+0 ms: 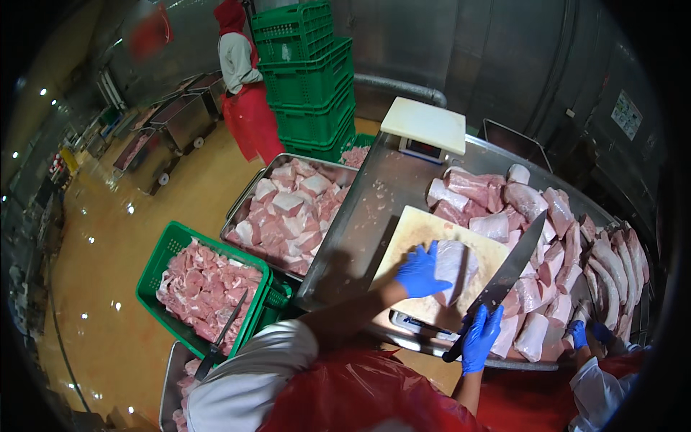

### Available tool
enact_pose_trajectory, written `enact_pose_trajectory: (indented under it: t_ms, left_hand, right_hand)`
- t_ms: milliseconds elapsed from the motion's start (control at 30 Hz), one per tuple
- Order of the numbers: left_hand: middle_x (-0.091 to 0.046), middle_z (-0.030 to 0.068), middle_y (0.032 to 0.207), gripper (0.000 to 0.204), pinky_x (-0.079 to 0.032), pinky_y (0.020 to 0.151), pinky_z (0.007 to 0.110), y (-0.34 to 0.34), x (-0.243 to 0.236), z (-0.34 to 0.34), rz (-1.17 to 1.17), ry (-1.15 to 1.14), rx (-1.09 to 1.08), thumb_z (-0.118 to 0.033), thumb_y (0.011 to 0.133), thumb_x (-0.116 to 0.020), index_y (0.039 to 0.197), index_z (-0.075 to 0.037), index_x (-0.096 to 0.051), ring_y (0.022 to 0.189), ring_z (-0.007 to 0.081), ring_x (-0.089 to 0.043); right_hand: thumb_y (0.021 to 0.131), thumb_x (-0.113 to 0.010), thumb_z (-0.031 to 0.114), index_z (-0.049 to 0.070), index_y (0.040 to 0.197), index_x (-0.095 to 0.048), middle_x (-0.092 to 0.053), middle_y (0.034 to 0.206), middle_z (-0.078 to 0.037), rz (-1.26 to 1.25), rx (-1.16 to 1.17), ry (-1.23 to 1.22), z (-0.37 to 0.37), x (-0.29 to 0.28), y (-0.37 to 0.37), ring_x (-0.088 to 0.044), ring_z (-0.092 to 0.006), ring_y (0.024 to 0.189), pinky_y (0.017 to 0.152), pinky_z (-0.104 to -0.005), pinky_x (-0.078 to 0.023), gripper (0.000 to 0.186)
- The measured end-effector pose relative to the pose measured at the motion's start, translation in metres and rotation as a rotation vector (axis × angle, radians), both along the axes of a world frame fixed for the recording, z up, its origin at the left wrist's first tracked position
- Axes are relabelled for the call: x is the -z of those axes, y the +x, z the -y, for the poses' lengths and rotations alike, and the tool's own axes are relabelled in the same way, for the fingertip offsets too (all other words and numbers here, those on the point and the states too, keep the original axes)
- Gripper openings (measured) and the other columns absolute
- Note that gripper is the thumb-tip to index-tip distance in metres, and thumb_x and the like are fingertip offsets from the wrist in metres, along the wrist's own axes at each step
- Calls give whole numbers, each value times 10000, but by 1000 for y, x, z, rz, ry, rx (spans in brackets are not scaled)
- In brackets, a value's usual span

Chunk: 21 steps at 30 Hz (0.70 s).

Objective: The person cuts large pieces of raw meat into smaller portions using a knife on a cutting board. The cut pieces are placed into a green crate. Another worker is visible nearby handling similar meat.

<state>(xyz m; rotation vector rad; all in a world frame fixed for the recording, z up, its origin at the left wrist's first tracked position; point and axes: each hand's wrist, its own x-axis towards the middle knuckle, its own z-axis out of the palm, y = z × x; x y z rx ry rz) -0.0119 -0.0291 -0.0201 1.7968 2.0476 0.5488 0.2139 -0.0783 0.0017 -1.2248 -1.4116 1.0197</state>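
My left hand (417, 272), in a blue glove, lies with fingers spread against the left side of a pale slab of meat (455, 268). The slab rests on a white cutting board (403, 248), which sits over what looks like a scale (423, 325) at the near edge of the metal table. My right hand (480, 338), also blue-gloved, is wrapped round the handle of a large knife (509, 272). Its broad blade slants up and away to the right, beside the slab and over the board's right edge.
Meat chunks (491, 227) cover the table's right side, near a co-worker's gloved hand (578, 333). A white-topped scale (425, 124) stands behind. Leftward are a metal tub (234, 216) of meat and a green crate (162, 248) with another knife (232, 322). Stacked green crates (306, 79) adjoin another person (248, 108).
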Motion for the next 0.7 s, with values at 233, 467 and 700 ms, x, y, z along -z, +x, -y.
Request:
enact_pose_trajectory:
  t_ms: [233, 467, 700]
  left_hand:
    - [-412, 251, 1436, 1281, -485, 995, 522, 22, -61, -45, -299, -226, 511, -409, 538, -895, 1579, -141, -198, 1272, 426, -487]
    - [-555, 187, 1339, 945, -469, 1022, 431, -18, 39, -35, 444, 255, 374, -240, 594, -922, 1403, -59, -468, 1203, 337, -554]
    - [-725, 127, 874, 305, -560, 741, 315, -10, 47, 43, 581, 383, -148, -152, 787, -824, 1000, 24, -697, 766, 196, -689]
  right_hand:
    - [1062, -510, 184, 34, 1204, -496, -563, 750, -25, -17, -61, -6, 24, 5, 23, -512, -77, 529, 433, -242, -397, 207]
    - [1047, -520, 121, -82, 1251, -508, -636, 911, -75, 198, 43, 16, 47, 1, 52, -565, -117, 790, 705, -295, -497, 288]
    - [1007, -562, 140, -18, 1137, -518, -627, 778, -289, 566, -108, 166, 17, 22, 9, -623, -472, 718, 593, -514, -464, 210]
